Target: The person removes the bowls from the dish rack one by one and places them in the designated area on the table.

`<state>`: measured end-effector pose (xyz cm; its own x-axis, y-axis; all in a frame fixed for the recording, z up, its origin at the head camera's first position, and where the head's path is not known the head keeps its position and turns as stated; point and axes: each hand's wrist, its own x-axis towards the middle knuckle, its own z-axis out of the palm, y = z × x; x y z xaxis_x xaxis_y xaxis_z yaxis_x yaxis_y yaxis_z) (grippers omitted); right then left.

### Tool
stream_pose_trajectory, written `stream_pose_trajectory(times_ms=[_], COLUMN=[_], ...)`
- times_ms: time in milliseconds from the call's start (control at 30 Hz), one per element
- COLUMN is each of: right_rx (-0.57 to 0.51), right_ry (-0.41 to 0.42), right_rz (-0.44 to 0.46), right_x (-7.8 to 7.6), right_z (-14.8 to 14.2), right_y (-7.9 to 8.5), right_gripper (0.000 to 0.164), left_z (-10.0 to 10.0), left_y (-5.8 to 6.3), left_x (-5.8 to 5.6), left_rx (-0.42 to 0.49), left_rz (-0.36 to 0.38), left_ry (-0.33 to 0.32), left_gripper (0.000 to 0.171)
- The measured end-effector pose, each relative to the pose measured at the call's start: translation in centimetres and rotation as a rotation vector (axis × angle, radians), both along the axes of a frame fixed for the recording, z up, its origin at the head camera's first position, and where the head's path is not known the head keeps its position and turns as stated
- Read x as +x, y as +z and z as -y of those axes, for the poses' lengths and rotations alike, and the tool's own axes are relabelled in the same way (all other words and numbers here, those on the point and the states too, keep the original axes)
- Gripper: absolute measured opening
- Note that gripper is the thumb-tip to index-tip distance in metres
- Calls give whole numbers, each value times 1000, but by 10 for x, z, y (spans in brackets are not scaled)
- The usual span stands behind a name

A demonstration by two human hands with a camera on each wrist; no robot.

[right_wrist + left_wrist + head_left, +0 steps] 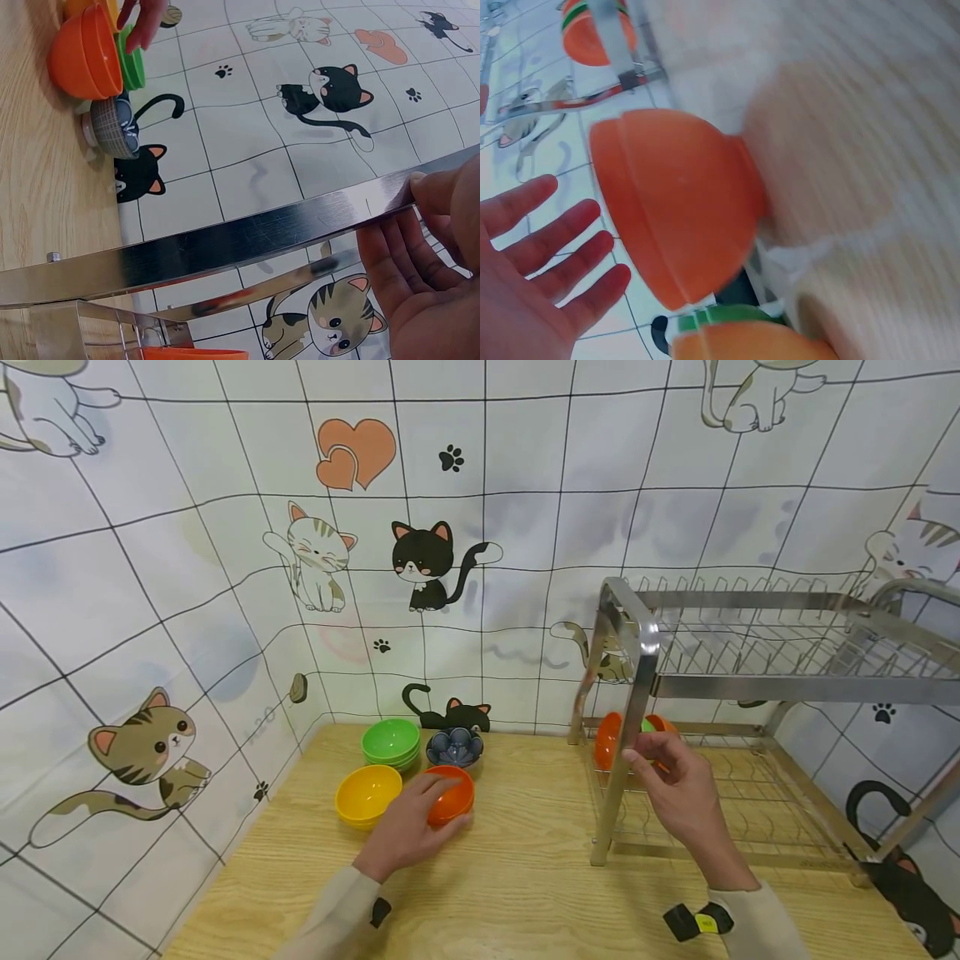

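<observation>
My left hand (412, 827) hovers over the orange bowl (450, 797), fingers extended. In the left wrist view, these fingers (577, 232) are spread beside the bowl's rim, with a visible gap. Left of that bowl sits a yellow bowl (368, 796); green bowls (390, 743), stacked, and a dark blue patterned bowl (454, 748) stand behind. My right hand (678, 789) pinches the front upright of a metal dish rack (637, 693) between thumb and fingers, as the right wrist view shows on the metal bar (300, 221).
Orange bowls (608, 742), with some green showing, stand in the rack's lower tier, partly hidden by the upright. The wooden table (517, 860) meets a cat-patterned tiled backdrop (517, 535) behind and at the left. The rack's upper wire tier (757, 639) overhangs the right side.
</observation>
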<state>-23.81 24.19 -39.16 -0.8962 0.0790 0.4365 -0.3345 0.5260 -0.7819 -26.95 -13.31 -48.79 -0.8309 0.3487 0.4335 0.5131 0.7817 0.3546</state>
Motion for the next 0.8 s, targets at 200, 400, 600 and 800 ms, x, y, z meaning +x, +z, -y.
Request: stream_pose_trajectory(times_ms=[200, 400, 600, 800], right_rx=[5, 12, -2, -32], right_ry=[-5, -8, 2, 3], right_rz=[4, 19, 34, 38], right_x=[0, -1, -1, -1], right_z=[0, -2, -4, -4], right_y=[-1, -3, -4, -4], right_gripper=[33, 35, 36, 35], left_z=[-16, -36, -58, -84], left_y=[14, 23, 35, 53], left_x=[7, 9, 8, 8], left_rx=[124, 318, 509, 674], left_rz=[110, 208, 277, 334], left_ry=[-15, -78, -166, -282], left_gripper=[65, 59, 52, 46])
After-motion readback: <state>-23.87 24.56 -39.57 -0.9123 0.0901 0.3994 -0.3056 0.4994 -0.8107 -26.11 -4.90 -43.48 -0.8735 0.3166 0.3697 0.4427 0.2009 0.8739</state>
